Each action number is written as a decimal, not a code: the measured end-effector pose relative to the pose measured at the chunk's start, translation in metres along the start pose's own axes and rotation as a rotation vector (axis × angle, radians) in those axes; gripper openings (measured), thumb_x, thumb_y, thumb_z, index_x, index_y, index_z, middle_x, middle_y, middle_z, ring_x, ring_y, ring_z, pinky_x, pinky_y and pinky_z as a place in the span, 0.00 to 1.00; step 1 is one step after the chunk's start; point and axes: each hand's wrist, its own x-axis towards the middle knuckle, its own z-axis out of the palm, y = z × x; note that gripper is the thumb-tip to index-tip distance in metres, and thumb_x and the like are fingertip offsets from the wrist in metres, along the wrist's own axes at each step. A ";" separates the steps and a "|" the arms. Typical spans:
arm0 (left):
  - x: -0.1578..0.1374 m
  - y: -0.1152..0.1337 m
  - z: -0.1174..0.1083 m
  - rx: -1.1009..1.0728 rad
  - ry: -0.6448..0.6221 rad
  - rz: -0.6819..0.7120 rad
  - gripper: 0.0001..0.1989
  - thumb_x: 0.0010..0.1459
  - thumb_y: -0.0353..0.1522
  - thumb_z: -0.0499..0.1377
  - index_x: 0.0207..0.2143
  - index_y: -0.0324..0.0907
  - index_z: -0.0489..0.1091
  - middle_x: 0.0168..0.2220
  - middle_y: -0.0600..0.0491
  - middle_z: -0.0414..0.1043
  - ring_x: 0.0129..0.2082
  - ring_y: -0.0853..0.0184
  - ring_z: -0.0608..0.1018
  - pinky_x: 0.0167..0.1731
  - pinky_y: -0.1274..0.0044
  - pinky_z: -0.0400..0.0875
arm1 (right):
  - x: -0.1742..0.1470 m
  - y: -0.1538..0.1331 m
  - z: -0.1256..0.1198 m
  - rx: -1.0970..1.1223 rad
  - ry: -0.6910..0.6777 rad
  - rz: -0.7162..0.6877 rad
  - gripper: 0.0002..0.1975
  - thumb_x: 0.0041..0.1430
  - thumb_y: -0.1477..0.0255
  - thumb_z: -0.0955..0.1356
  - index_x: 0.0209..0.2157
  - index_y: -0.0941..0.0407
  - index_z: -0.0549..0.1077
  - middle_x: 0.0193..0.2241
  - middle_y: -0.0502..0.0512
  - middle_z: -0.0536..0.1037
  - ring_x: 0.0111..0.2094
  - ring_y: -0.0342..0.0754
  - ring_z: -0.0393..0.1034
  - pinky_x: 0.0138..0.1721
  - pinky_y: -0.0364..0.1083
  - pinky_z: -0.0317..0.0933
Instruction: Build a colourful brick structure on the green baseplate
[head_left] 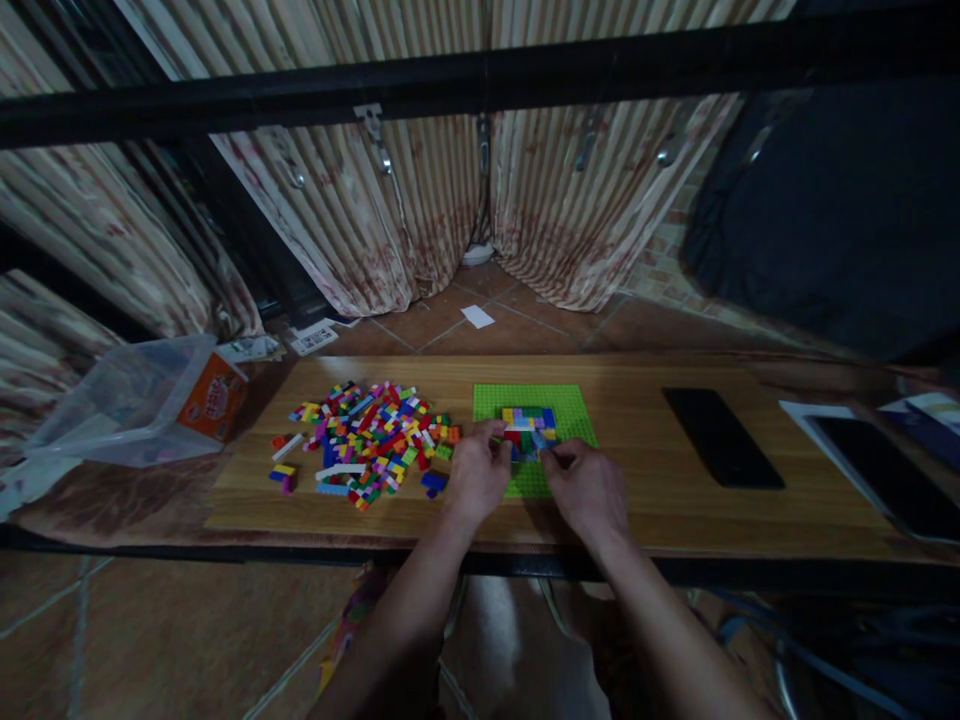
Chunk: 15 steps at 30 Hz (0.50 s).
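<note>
Brick building on a green baseplate [576, 412], mid-counter [637, 425]. A small multicoloured brick structure [529, 415] sits on the plate, low and compact; much of the plate around it shows bare studs. Judged partway at most: a large heap of loose bricks [390, 430] lies unused to the left.

Left hand [480, 470]: at the structure's left side, thumb and fingers drawn close. Right hand [592, 490]: at its near right side, fingertips likewise gathered. Cannot tell whether either pinches a separate brick or only steadies the build; the fingers partly hide its near side.

A few blue bricks [433, 484] lie just beside the left hand, apart from the heap, likeliest to be knocked. Clear plastic bin [135, 400] with an orange label beyond the heap, far left. Dark flat slab [724, 438] to the right, well apart from the plate, no obstacle. Striped curtains [420, 200] behind; light dim.
</note>
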 end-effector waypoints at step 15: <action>-0.005 0.011 0.002 0.196 -0.059 0.091 0.19 0.56 0.20 0.51 0.46 0.40 0.73 0.44 0.47 0.73 0.46 0.64 0.76 0.52 0.72 0.70 | 0.005 0.006 0.004 0.169 -0.136 -0.080 0.12 0.56 0.61 0.68 0.35 0.54 0.78 0.31 0.54 0.81 0.31 0.50 0.74 0.32 0.45 0.59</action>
